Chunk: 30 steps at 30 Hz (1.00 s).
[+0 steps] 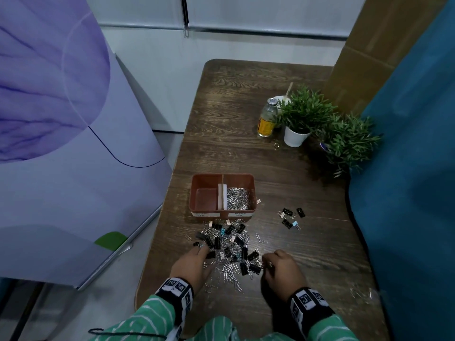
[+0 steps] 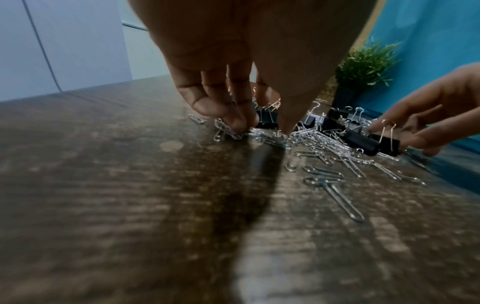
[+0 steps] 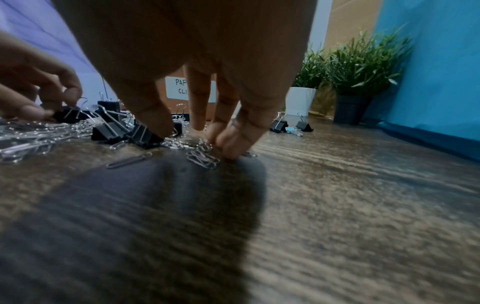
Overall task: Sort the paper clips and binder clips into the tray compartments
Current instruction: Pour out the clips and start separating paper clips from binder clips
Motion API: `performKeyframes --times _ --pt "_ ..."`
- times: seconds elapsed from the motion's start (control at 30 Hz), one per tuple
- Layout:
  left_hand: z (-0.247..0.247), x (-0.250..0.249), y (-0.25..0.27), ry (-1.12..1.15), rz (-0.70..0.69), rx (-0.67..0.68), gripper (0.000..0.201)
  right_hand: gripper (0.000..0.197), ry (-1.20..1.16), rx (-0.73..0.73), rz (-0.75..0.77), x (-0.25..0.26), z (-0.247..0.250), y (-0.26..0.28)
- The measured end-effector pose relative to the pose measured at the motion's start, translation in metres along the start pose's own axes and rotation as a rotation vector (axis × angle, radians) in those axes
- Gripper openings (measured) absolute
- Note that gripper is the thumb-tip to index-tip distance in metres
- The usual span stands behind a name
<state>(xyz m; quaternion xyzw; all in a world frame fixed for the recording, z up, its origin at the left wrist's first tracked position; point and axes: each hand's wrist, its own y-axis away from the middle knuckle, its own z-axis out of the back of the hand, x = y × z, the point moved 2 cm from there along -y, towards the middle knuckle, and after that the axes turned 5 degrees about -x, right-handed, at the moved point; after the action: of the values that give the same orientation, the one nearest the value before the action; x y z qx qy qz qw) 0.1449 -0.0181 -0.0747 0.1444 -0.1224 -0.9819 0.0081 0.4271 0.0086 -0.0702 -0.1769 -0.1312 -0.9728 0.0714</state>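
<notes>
A brown two-compartment tray [image 1: 197, 190] stands on the table; its left compartment is bare and its right one holds silver paper clips [image 1: 237, 198]. In front of it lies a mixed pile [image 1: 227, 247] of paper clips and black binder clips. My left hand [image 1: 197, 260] reaches into the pile's left edge, its curled fingertips [image 2: 237, 123] and thumb closing on paper clips [image 2: 228, 131]. At the pile's right edge my right hand [image 1: 275, 265] presses curled fingers [image 3: 228, 144] onto a bunch of paper clips [image 3: 203, 158], its thumb against a binder clip [image 3: 144, 134].
A few binder clips [image 1: 291, 217] lie apart to the right of the tray. At the back right stand a glass bottle [image 1: 267, 119] and two potted plants [image 1: 304, 114]. A blue cloth [image 1: 406, 193] runs along the table's right edge, and a large appliance [image 1: 73, 143] stands to the left.
</notes>
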Motion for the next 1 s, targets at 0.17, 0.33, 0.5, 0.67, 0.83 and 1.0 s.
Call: performKeyframes --times 0.17,0.33,0.5,0.67,0.83,1.0 --pt "0.003 -0.009 -0.004 -0.067 -0.083 0.029 0.042 0.042 0.070 0.078 -0.037 0.007 0.001 0.012" --pt "-0.010 -0.010 0.017 -0.008 -0.157 0.066 0.057 0.027 0.028 0.039 -0.021 0.005 -0.004 0.025" --pt "-0.007 -0.003 0.018 0.006 -0.193 -0.028 0.062 0.033 -0.016 -0.026 -0.086 0.004 0.000 0.033" --pt "0.003 0.005 -0.008 0.087 -0.158 -0.045 0.052 0.039 -0.043 0.025 -0.116 0.011 -0.005 0.028" --pt "0.009 0.000 -0.023 0.045 -0.183 -0.010 0.025 0.014 -0.051 -0.092 -0.132 0.016 -0.011 0.010" --pt "0.005 0.004 -0.026 0.063 -0.184 -0.026 0.020 0.017 0.039 -0.053 -0.143 0.017 -0.003 -0.009"
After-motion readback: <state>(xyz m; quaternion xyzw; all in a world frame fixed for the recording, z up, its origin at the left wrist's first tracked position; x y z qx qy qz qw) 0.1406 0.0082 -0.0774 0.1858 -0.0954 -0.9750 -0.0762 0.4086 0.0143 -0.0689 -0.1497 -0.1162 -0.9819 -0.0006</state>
